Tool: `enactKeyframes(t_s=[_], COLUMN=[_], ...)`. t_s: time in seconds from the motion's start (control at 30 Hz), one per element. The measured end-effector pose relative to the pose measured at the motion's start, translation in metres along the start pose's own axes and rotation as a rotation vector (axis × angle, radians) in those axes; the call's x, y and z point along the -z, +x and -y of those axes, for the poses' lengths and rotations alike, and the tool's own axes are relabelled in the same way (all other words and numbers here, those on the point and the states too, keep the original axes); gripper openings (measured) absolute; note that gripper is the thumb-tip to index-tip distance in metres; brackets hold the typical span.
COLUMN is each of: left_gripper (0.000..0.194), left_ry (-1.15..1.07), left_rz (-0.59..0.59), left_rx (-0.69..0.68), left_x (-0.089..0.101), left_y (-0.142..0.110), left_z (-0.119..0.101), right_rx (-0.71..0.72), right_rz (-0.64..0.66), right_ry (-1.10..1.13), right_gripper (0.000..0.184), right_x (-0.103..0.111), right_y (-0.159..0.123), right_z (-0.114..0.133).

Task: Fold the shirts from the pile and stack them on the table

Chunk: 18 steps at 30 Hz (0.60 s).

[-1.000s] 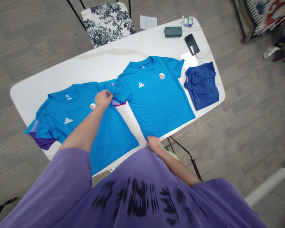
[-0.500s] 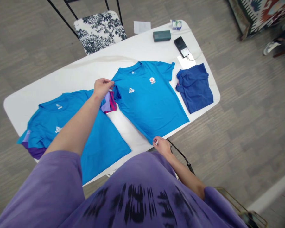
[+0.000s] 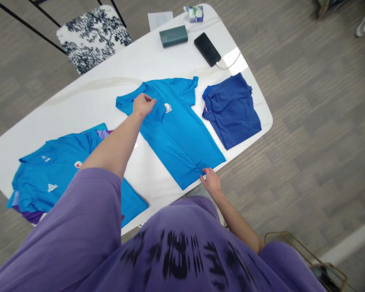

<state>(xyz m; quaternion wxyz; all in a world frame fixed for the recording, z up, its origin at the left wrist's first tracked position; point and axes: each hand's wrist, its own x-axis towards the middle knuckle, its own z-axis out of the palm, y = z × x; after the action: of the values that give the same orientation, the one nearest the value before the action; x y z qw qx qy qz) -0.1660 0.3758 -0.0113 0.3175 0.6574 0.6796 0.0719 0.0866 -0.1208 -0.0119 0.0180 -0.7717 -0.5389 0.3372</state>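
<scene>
Folded inward since half a second ago, the blue shirt point(image 3: 176, 134) lies mid-table point(image 3: 79, 105), collar far-left and hem near-right, its folded sleeve pinched by the left hand point(image 3: 142, 104) and hem gripped by the right hand point(image 3: 211, 181).

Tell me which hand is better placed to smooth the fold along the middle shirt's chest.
Left, probably. The left hand already rests on the chest of the bright blue shirt, on the folded-over side. The right hand is down at the hem corner near the table edge, pinching the fabric there.
</scene>
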Motion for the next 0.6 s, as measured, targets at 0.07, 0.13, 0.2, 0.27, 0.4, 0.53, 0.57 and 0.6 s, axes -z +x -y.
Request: enactKeyframes(t_s=[0.07,0.13,0.2,0.27,0.4,0.53,0.57,0.6], left_gripper=[0.029,0.037,0.044,0.043,0.040,0.038,0.037,0.035], left_ry=[0.169,0.276,0.338,0.397,0.495,0.450,0.445,0.448], left_rz=[0.052,0.107,0.128,0.129,0.108,0.047,0.047,0.054], left_rx=[-0.114,-0.206,-0.261,-0.276,-0.337,-0.483,-0.518,-0.549], left_x=[-0.019,-0.033,-0.039,-0.040,-0.033,-0.037,-0.042,-0.048], left_y=[-0.014,-0.029,-0.042,-0.048,-0.037,0.006,0.020,0.033], left_z=[0.000,0.003,0.003,-0.002,-0.037,-0.103,-0.122,-0.142], right_rx=[0.079,0.132,0.137,0.132,0.132,0.018,-0.014,-0.045], right_rz=[0.021,0.060,0.078,0.069,-0.013,-0.138,-0.171,-0.203], right_ry=[-0.028,-0.052,-0.086,-0.114,-0.092,-0.031,-0.018,-0.008], right_gripper=[0.021,0.020,0.019,0.019,0.024,0.029,0.030,0.031], right_x=[-0.003,-0.008,-0.012,-0.012,0.008,0.051,0.062,0.072], right_y=[0.010,0.016,0.021,0.023,0.027,0.040,0.046,0.051], right_z=[-0.003,0.000,0.005,0.008,0.001,-0.033,-0.044,-0.056])
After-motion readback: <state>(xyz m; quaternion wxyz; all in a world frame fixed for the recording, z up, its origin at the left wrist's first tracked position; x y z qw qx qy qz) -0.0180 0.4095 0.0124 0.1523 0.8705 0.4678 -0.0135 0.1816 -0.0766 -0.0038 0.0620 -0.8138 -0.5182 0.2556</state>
